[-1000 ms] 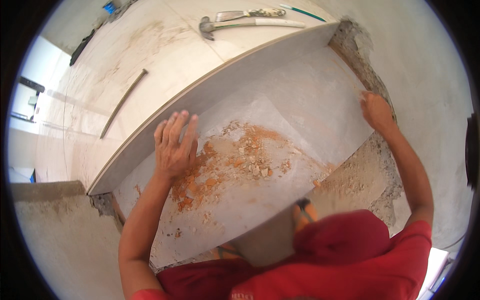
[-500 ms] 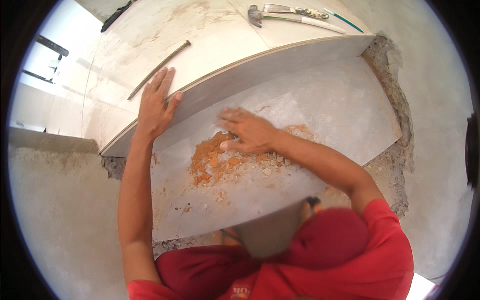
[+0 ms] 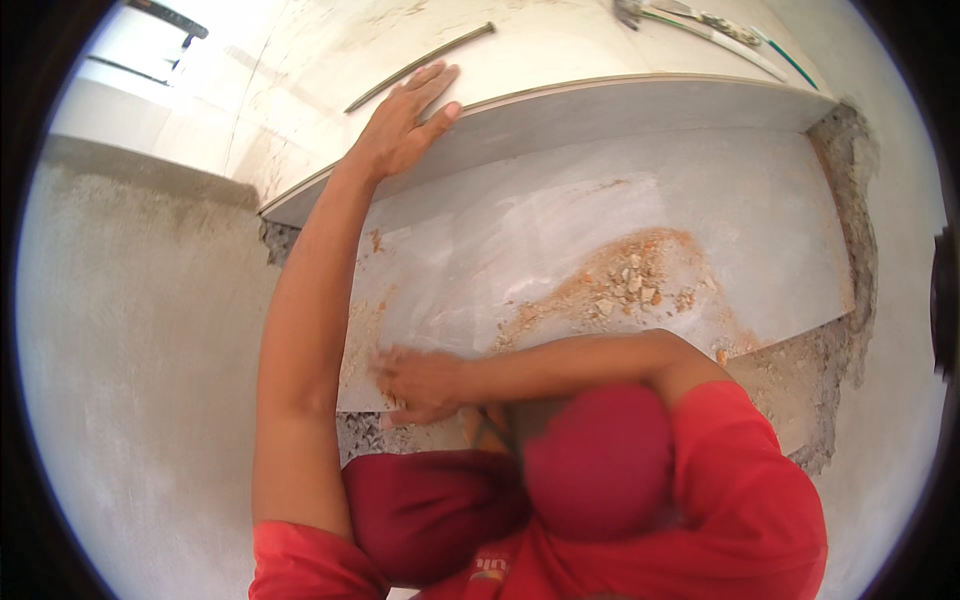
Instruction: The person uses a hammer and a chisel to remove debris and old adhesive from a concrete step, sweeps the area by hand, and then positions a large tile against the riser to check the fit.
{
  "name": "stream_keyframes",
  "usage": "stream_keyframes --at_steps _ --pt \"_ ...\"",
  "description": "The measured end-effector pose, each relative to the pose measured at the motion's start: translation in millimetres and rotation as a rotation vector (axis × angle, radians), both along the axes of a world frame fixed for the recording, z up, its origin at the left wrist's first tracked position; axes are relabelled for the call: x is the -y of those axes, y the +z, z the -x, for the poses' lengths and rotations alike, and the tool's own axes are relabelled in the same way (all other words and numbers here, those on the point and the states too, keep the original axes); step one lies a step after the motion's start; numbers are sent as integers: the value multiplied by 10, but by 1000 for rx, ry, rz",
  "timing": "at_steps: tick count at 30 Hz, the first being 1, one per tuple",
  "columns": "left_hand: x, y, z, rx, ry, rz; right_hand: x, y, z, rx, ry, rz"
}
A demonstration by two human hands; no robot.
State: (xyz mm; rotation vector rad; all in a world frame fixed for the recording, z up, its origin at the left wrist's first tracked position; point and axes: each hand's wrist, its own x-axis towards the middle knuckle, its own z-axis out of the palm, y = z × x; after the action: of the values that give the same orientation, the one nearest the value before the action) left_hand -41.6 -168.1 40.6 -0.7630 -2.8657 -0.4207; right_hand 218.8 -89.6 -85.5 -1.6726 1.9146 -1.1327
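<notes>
My left hand (image 3: 408,122) lies flat, fingers stretched out, on the edge of the pale upper tile (image 3: 560,50). Just beyond its fingertips rests a long metal spike (image 3: 420,65) with a flat head, like a big nail. Down at the near left edge of the grey step tile (image 3: 460,265), my right hand (image 3: 425,382) is blurred, its thumb apart from the fingers and nothing visible in it. A heap of broken rubble and orange dust (image 3: 630,280) sits on the step tile, right of centre. Fine crumbs lie around the right hand.
A claw hammer (image 3: 715,42), a worn-handled flat tool (image 3: 705,18) and a thin green stick (image 3: 785,58) lie at the far right on the upper tile. Rough broken mortar (image 3: 855,200) borders the step on the right. A plastered wall (image 3: 150,300) rises at left.
My right hand has swept from mid-tile toward me and left, to the near edge. The orange clumps it was at are gone from there. The view has shifted; my left hand stays by the spike.
</notes>
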Motion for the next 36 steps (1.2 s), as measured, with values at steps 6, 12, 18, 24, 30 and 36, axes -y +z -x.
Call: stream_keyframes --at_steps 6,12,18,24,30,36 --pt "159 152 97 82 -44 156 358 -22 893 3 -115 26" --pt "272 -125 272 -90 -229 109 660 -109 1810 -206 -430 11" --pt "306 181 81 164 -263 46 1246 -89 771 -228 -79 -11" --pt "198 114 140 106 -254 37 1046 -163 -728 37 120 207" --pt "289 67 79 71 -220 29 1030 43 116 244 2 155" --pt "259 171 18 76 -171 89 604 -270 472 -293 -358 208"
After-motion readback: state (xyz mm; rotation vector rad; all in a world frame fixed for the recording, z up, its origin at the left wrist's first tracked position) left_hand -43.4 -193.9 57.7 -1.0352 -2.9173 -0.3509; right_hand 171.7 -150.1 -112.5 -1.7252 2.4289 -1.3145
